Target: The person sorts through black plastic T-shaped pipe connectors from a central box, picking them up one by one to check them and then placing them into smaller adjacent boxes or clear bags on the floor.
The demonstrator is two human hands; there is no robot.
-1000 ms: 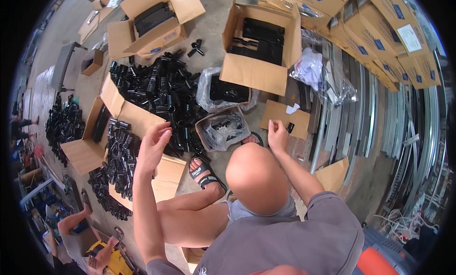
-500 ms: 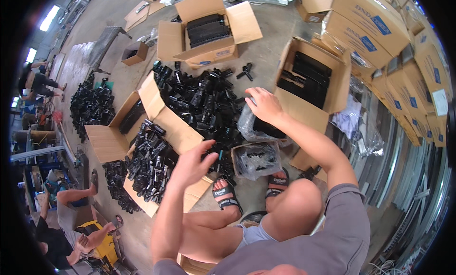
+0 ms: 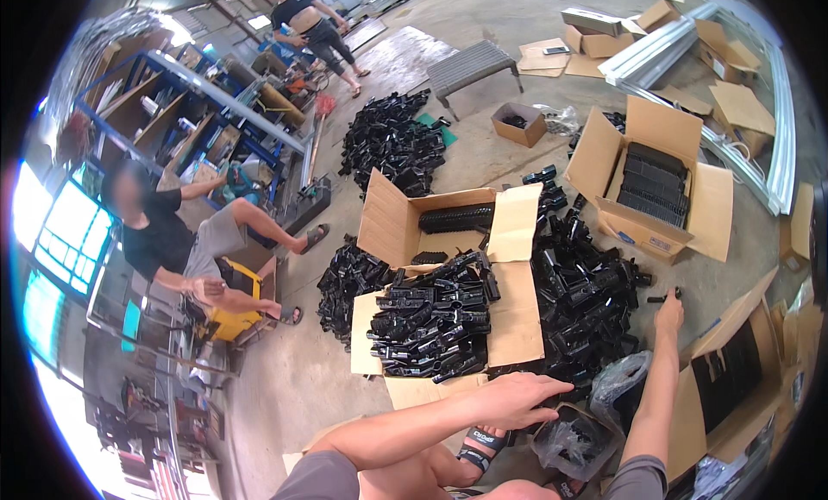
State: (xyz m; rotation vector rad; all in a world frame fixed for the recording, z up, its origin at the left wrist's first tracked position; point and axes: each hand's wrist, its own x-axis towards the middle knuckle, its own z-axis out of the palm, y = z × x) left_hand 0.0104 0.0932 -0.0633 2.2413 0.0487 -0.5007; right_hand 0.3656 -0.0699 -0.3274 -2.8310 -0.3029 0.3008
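Note:
My right hand (image 3: 670,314) reaches forward to the far right edge of the black heap, its fingers closed on a small black part (image 3: 657,299) of a kind I cannot tell. My left hand (image 3: 522,400) hangs palm down with its fingers loosely stretched, holding nothing. Just beneath and beside it stands a small box lined with clear plastic (image 3: 576,444), its contents partly hidden. Between my arms, a clear bag (image 3: 614,388) sits on the floor around something dark. Ahead spreads a large heap of black parts (image 3: 578,284).
An open carton (image 3: 517,280) has black parts piled on its near flaps. Further cartons stand at the far right (image 3: 653,189) and near right (image 3: 720,392). A low grey bench (image 3: 473,70) stands beyond. One person (image 3: 172,250) sits at left; another (image 3: 319,34) stands at the back.
The view has turned left, bringing both people more fully into sight. My right hand has gone from empty to gripping a small black part. My left hand has moved over toward the plastic-lined box.

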